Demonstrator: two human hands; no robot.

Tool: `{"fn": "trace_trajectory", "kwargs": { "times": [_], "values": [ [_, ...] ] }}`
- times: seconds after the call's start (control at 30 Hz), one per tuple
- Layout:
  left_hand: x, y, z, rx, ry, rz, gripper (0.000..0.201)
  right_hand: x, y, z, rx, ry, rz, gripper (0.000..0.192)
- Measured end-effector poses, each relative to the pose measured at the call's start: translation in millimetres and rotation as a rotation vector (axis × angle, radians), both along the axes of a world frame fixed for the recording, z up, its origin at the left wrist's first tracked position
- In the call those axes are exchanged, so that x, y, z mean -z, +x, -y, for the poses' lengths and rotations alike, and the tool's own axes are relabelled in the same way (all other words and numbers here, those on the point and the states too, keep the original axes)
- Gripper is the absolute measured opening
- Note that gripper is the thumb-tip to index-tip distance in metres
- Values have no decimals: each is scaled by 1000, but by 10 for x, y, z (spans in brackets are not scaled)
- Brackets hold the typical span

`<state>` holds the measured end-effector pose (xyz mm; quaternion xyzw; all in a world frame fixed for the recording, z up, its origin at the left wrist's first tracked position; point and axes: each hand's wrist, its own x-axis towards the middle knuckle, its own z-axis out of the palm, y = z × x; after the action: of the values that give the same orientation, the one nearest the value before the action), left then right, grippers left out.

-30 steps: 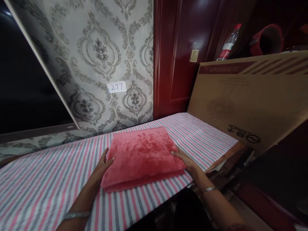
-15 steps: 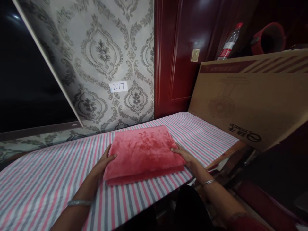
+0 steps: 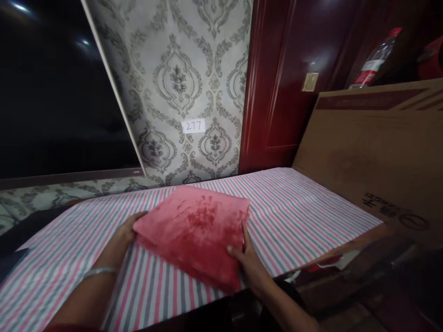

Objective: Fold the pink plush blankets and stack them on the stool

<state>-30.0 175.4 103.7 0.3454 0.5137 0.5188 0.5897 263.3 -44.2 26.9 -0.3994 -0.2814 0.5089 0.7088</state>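
A folded red plush cloth is lifted and tilted above the striped table cover. My left hand grips its left edge, fingers tucked under it. My right hand holds its right near corner, thumb on top. A silver bangle shows on my left wrist.
A large cardboard box leans at the right end of the table. Behind it stands a plastic bottle. Patterned wallpaper with a label reading 277 rises behind, next to a dark red wooden door. A dark screen fills the left.
The cloth lay flat with my hands at its sides; now both hands have it raised and turned at an angle. My view has shifted to the left.
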Motion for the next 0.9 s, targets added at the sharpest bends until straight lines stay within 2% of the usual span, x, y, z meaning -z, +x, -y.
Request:
{"fn": "trace_trajectory", "kwargs": {
  "times": [0.1, 0.2, 0.27, 0.33, 0.47, 0.53, 0.63, 0.77, 0.9],
  "values": [
    [185, -237, 294, -108, -53, -21, 20, 146, -18, 71, -45, -10, -9, 128],
    [272, -338, 667, -268, 17, 42, 19, 120, 44, 81, -56, -56, -33, 130],
    [338, -283, 963, -323, -32, 149, 15, 65, 66, 78, -54, -91, -56, 131],
    [436, -149, 1258, -254, -204, 261, 13, 5, 65, 79, -83, -118, -81, 132],
    [633, 185, 1648, -76, -301, 394, 10, -97, 28, 91, -96, -110, -127, 130],
    [675, 335, 1704, -39, -317, 417, 7, -128, 8, 101, -77, -91, -140, 127],
    [646, 520, 1689, -5, -275, 435, 9, -168, -8, 131, -76, -90, -147, 124],
    [532, 664, 1652, 6, -90, 435, 31, -227, -39, 194, -60, -101, -135, 121],
    [567, 689, 1627, -14, -78, 431, 50, -105, -17, 249, -151, -75, -42, 108]
  ]
}}
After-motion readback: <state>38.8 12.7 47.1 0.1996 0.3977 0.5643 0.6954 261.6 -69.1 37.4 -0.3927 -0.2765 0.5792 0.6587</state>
